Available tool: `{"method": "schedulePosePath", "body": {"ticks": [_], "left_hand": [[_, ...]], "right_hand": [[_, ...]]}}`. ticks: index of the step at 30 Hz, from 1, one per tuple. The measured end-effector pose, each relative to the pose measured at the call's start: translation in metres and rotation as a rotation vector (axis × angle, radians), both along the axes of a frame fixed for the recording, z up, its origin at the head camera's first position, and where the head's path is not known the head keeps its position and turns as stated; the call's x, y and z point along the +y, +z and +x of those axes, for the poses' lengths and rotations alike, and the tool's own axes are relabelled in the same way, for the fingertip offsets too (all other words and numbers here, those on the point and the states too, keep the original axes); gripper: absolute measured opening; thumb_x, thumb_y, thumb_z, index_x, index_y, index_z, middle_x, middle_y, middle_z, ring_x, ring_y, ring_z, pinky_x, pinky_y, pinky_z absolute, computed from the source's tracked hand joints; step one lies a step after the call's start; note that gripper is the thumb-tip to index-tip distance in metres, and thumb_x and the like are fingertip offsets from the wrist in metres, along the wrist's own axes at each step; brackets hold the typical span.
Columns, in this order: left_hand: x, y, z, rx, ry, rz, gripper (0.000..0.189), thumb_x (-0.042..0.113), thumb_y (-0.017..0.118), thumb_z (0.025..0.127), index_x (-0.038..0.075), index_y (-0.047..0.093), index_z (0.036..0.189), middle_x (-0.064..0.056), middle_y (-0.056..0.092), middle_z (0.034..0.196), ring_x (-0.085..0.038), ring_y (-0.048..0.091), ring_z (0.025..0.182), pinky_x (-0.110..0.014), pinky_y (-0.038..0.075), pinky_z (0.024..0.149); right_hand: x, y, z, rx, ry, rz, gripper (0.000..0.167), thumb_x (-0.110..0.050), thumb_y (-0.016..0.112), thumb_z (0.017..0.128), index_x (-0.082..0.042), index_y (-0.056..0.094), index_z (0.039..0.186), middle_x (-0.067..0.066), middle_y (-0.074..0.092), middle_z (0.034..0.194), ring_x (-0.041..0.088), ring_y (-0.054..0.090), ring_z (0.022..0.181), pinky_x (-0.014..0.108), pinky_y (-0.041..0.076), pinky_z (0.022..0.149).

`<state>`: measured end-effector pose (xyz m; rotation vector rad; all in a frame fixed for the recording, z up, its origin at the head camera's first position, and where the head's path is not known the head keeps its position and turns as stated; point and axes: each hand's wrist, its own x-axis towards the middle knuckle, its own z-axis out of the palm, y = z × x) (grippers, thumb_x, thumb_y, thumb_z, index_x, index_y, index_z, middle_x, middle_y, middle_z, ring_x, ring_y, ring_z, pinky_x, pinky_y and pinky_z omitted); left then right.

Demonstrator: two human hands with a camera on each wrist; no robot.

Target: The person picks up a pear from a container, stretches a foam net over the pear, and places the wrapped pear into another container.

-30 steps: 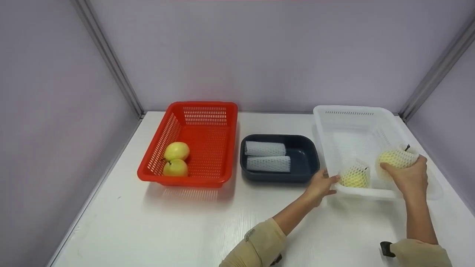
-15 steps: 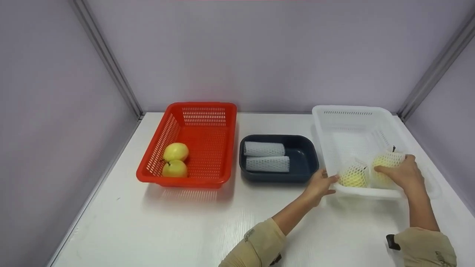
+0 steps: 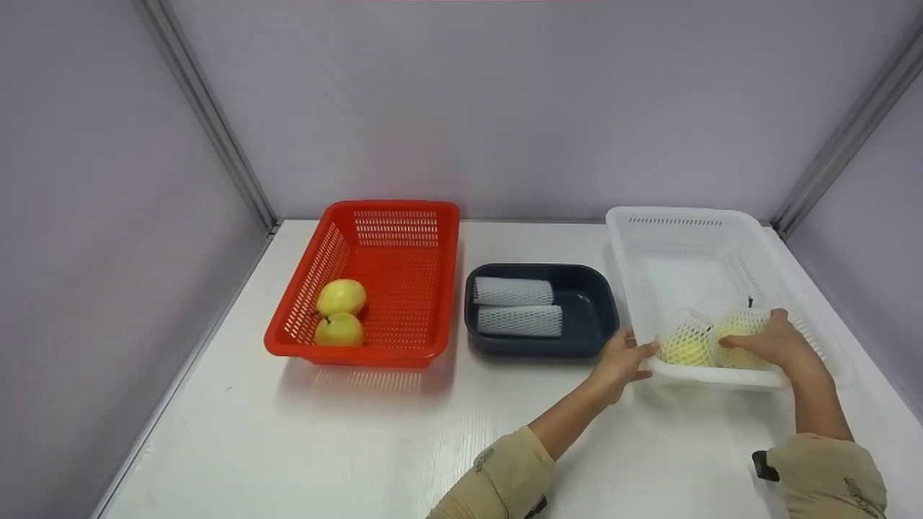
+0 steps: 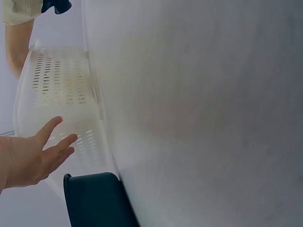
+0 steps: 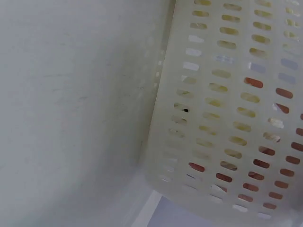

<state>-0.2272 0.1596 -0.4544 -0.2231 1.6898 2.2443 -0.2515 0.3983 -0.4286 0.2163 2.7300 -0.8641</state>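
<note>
In the head view, my right hand (image 3: 779, 346) holds a yellow pear (image 3: 737, 326) in a white foam net, low inside the white basket (image 3: 678, 213) near its front wall. A second netted pear (image 3: 683, 347) lies beside it, in the front left corner. My left hand (image 3: 619, 366) touches that same corner from outside, thumb at the rim; the left wrist view shows its fingers (image 4: 57, 153) mostly straight against the slotted wall. The right wrist view has the basket wall (image 5: 163, 123) in front, so that hand is mostly hidden, glimpsed only through slots.
A red basket (image 3: 404, 288) at left contains two bare yellow pears (image 3: 342, 295). Between the baskets, a dark blue tub (image 3: 588, 313) holds two rolled foam nets (image 3: 519, 321). Pale panels (image 3: 533, 108) enclose the white table (image 3: 324, 440) at the back and sides.
My right hand has moved left and lowered the netted pear into the white basket, next to the other one. The left hand has stayed at the basket's corner.
</note>
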Motion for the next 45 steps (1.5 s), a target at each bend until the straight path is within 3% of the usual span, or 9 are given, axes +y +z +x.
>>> {"method": "schedulePosePath", "body": {"ticks": [11, 16, 20, 24, 27, 32, 36, 41, 45], "left_hand": [[0.000, 0.000, 0.000, 0.000, 0.005, 0.003, 0.031, 0.003, 0.064, 0.084, 0.001, 0.052, 0.112, -0.014, 0.056, 0.109, -0.030, 0.057, 0.098, -0.042, 0.050, 0.075], [-0.001, 0.000, 0.000, 0.002, 0.007, 0.012, 0.033, 0.003, 0.064, 0.084, -0.001, 0.051, 0.114, -0.015, 0.057, 0.108, -0.030, 0.057, 0.097, -0.043, 0.050, 0.075], [0.000, -0.001, 0.000, 0.004, 0.006, 0.019, 0.031, 0.002, 0.063, 0.084, -0.001, 0.051, 0.112, -0.013, 0.057, 0.104, -0.030, 0.058, 0.096, -0.043, 0.050, 0.076], [0.000, -0.002, 0.000, 0.006, 0.008, 0.031, 0.031, 0.001, 0.063, 0.084, -0.002, 0.050, 0.112, -0.016, 0.055, 0.110, -0.032, 0.057, 0.098, -0.045, 0.049, 0.076], [0.000, -0.002, 0.000, 0.006, 0.010, 0.034, 0.033, 0.001, 0.063, 0.084, -0.003, 0.049, 0.114, -0.019, 0.053, 0.114, -0.034, 0.056, 0.100, -0.045, 0.049, 0.077], [0.000, -0.001, 0.000, 0.001, 0.005, 0.030, 0.035, 0.002, 0.063, 0.084, -0.003, 0.049, 0.116, -0.020, 0.053, 0.114, -0.033, 0.056, 0.100, -0.045, 0.049, 0.077], [-0.001, -0.001, -0.001, -0.004, 0.005, 0.022, 0.033, 0.003, 0.063, 0.084, -0.002, 0.050, 0.114, -0.018, 0.054, 0.113, -0.032, 0.056, 0.100, -0.043, 0.049, 0.077], [-0.001, -0.001, -0.001, -0.002, 0.007, 0.023, 0.031, 0.003, 0.064, 0.084, 0.000, 0.051, 0.112, -0.016, 0.056, 0.111, -0.031, 0.057, 0.099, -0.042, 0.050, 0.077], [0.000, -0.002, 0.000, -0.006, 0.010, 0.014, 0.031, 0.003, 0.064, 0.084, 0.000, 0.051, 0.112, -0.018, 0.055, 0.113, -0.031, 0.057, 0.099, -0.042, 0.050, 0.076]], "right_hand": [[-0.001, -0.003, 0.002, 0.067, 0.131, 0.117, 0.106, -0.046, 0.065, 0.079, 0.024, 0.004, 0.130, 0.052, 0.021, 0.121, 0.064, 0.028, 0.107, 0.067, 0.030, 0.083], [-0.005, 0.003, 0.008, 0.069, 0.112, 0.213, 0.111, -0.056, 0.065, 0.075, 0.026, 0.011, 0.127, 0.051, 0.022, 0.118, 0.066, 0.025, 0.103, 0.069, 0.032, 0.076], [-0.007, 0.009, 0.013, 0.099, 0.076, 0.258, 0.107, -0.063, 0.055, 0.079, 0.030, 0.022, 0.121, 0.051, 0.023, 0.113, 0.066, 0.025, 0.100, 0.068, 0.033, 0.072], [-0.005, 0.015, 0.019, 0.116, 0.053, 0.281, 0.099, -0.063, 0.046, 0.084, 0.030, 0.033, 0.117, 0.050, 0.032, 0.111, 0.062, 0.038, 0.094, 0.059, 0.042, 0.064], [-0.002, 0.017, 0.023, 0.093, 0.040, 0.279, 0.095, -0.060, 0.046, 0.086, 0.030, 0.033, 0.116, 0.048, 0.035, 0.114, 0.060, 0.043, 0.093, 0.057, 0.043, 0.065], [0.004, 0.017, 0.029, 0.092, -0.005, 0.247, 0.095, -0.058, 0.047, 0.086, 0.027, 0.025, 0.122, 0.049, 0.029, 0.118, 0.063, 0.036, 0.097, 0.062, 0.037, 0.072], [0.006, 0.017, 0.029, 0.100, -0.026, 0.230, 0.096, -0.059, 0.047, 0.085, 0.024, 0.021, 0.124, 0.050, 0.031, 0.113, 0.062, 0.038, 0.092, 0.060, 0.039, 0.068], [0.002, 0.012, 0.027, 0.147, -0.054, 0.209, 0.094, -0.058, 0.049, 0.085, 0.022, 0.020, 0.125, 0.048, 0.037, 0.109, 0.052, 0.048, 0.082, 0.050, 0.040, 0.060], [-0.002, 0.004, 0.027, 0.203, -0.066, 0.169, 0.092, -0.056, 0.051, 0.085, 0.019, 0.019, 0.129, 0.047, 0.037, 0.114, 0.052, 0.049, 0.084, 0.049, 0.040, 0.058]]}}
